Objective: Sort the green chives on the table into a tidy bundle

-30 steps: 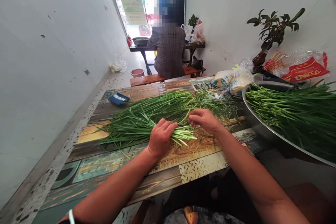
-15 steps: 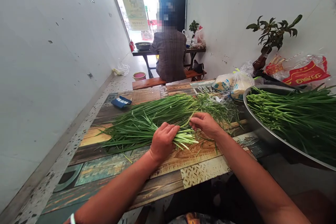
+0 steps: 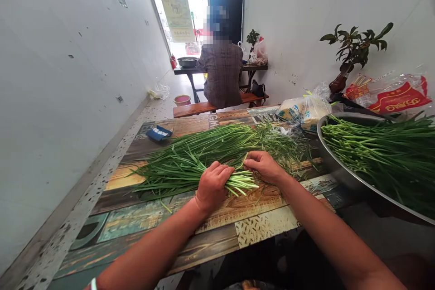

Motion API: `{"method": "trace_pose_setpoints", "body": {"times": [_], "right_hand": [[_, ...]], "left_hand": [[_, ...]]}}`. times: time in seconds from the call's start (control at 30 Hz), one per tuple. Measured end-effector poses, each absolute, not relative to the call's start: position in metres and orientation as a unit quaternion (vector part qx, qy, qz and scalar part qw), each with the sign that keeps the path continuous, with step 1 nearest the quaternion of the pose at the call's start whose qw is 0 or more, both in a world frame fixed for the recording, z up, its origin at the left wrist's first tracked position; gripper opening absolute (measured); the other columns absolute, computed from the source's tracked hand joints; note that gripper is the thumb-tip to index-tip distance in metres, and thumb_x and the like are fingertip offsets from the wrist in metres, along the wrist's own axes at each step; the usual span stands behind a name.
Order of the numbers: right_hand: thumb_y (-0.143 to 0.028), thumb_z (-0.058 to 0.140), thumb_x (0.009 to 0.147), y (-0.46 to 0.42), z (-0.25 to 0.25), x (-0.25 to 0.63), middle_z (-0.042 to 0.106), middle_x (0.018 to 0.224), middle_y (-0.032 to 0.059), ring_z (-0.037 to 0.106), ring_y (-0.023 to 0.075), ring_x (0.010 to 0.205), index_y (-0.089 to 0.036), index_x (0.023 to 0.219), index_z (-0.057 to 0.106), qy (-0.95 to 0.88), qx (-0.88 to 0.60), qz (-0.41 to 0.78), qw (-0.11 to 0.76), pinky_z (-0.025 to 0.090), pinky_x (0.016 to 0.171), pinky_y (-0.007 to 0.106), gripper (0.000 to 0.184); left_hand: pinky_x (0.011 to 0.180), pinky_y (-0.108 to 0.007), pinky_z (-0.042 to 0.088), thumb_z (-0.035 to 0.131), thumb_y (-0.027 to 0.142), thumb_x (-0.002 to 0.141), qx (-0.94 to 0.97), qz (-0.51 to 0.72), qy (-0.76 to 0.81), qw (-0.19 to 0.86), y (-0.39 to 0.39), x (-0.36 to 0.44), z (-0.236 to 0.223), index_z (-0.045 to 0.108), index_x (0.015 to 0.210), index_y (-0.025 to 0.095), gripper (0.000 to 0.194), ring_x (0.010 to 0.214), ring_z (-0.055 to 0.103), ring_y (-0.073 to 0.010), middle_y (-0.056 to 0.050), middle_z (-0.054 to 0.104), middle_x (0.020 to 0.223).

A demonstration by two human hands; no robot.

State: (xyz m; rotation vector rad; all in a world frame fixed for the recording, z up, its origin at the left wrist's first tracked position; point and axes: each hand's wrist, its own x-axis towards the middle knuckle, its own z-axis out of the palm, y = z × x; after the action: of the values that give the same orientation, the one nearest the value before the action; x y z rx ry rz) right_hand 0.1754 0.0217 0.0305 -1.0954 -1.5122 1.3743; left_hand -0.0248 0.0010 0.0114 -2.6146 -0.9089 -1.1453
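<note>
A long heap of green chives (image 3: 204, 152) lies across a patterned wooden table (image 3: 258, 222). My left hand (image 3: 213, 185) is closed round a bundle of chives (image 3: 242, 181) near its pale cut ends, pressing it on the table. My right hand (image 3: 262, 166) pinches a single chive stalk just to the right of that bundle, fingers together.
A big metal basin (image 3: 336, 167) full of chives stands at the right. Behind it are plastic bags (image 3: 304, 108), a red packet (image 3: 397, 97) and a potted plant (image 3: 353, 50). A blue box (image 3: 159, 133) lies far left on the table. A person (image 3: 222, 74) sits on a bench beyond.
My hands have barely shifted; the right hand has drawn slightly closer to the bundle held by the left. The view tilted up a little.
</note>
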Motion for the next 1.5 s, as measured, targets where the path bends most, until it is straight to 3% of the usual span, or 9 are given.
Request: {"method": "trace_pose_setpoints", "body": {"times": [0.43,0.7,0.97,1.27,1.37,1.5], "right_hand": [[-0.034,0.063,0.071,0.024,0.023,0.176,0.059,0.06,-0.003,0.047,0.007,0.05,-0.015,0.064,0.062,-0.569,-0.422,0.574,0.41,0.036,0.048,0.02,0.019],[-0.03,0.06,0.069,0.023,0.028,0.175,0.06,0.059,-0.0021,0.048,0.0081,0.051,-0.016,0.063,0.062,-0.585,-0.452,0.534,0.41,0.038,0.05,0.021,0.016],[-0.022,0.053,0.067,0.021,0.022,0.167,0.053,0.057,-0.0024,0.045,0.01,0.056,-0.017,0.058,0.059,-0.677,-0.517,0.279,0.444,0.035,0.055,0.022,0.011],[-0.022,0.053,0.069,0.024,0.024,0.173,0.056,0.061,0.0009,0.048,0.0124,0.059,-0.019,0.058,0.058,-0.679,-0.555,0.154,0.455,0.038,0.059,0.025,0.012],[-0.027,0.055,0.069,0.028,0.023,0.179,0.059,0.063,0.0016,0.05,0.013,0.059,-0.018,0.062,0.062,-0.636,-0.57,0.214,0.474,0.039,0.06,0.026,0.013],[-0.039,0.055,0.071,0.032,0.024,0.184,0.06,0.065,0.0016,0.05,0.0124,0.056,-0.016,0.077,0.067,-0.547,-0.514,0.44,0.493,0.038,0.053,0.026,0.027]], "left_hand": [[0.064,-0.032,0.046,0.049,0.019,0.081,-0.873,-0.373,-0.303,0.077,0.001,-0.025,0.013,0.058,0.094,0.017,0.016,0.067,0.06,-0.0182,-0.007,0.069,0.079],[0.063,-0.032,0.046,0.052,0.019,0.08,-0.874,-0.368,-0.312,0.056,0.0,-0.024,0.011,0.059,0.093,0.016,0.015,0.067,0.058,-0.0183,-0.006,0.069,0.08],[0.064,-0.032,0.043,0.051,0.023,0.082,-0.869,-0.36,-0.337,0.033,-0.001,-0.025,0.01,0.059,0.089,0.017,0.012,0.066,0.056,-0.0177,-0.006,0.067,0.076],[0.065,-0.032,0.043,0.052,0.02,0.08,-0.864,-0.375,-0.336,0.023,-0.001,-0.027,0.009,0.058,0.092,0.016,0.014,0.066,0.055,-0.0179,-0.006,0.068,0.078],[0.064,-0.032,0.043,0.051,0.019,0.081,-0.863,-0.381,-0.331,0.027,-0.001,-0.027,0.01,0.058,0.092,0.015,0.014,0.066,0.054,-0.018,-0.006,0.068,0.078],[0.064,-0.031,0.043,0.053,0.023,0.082,-0.856,-0.394,-0.334,0.032,-0.002,-0.027,0.012,0.059,0.093,0.015,0.015,0.066,0.053,-0.0179,-0.007,0.068,0.08]]}}
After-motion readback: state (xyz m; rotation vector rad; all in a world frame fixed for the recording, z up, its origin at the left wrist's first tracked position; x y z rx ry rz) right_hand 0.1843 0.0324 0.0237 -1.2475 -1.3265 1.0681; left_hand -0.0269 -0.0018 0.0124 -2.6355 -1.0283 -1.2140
